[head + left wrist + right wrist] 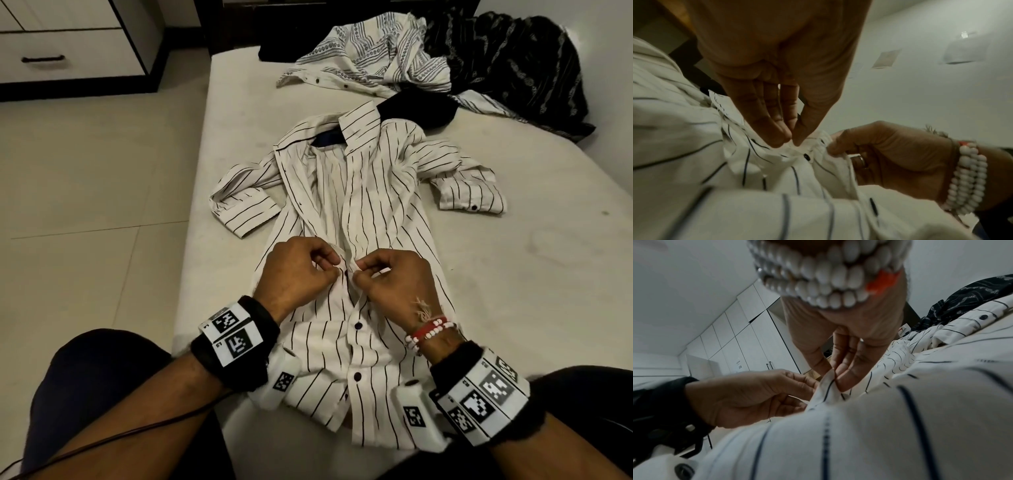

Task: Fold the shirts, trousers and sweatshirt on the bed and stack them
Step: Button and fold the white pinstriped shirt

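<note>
A white shirt with thin dark stripes lies face up along the bed, collar away from me, sleeves spread to both sides. My left hand pinches the left front edge of the shirt at mid-chest. My right hand pinches the right front edge directly opposite, the two hands almost touching. A dark button sits just below the pinched edges. Two lower buttons appear fastened; the upper front lies apart.
A white patterned shirt and a black patterned garment lie crumpled at the far end of the bed. A black cloth lies behind the collar. A drawer unit stands at the far left on the tiled floor.
</note>
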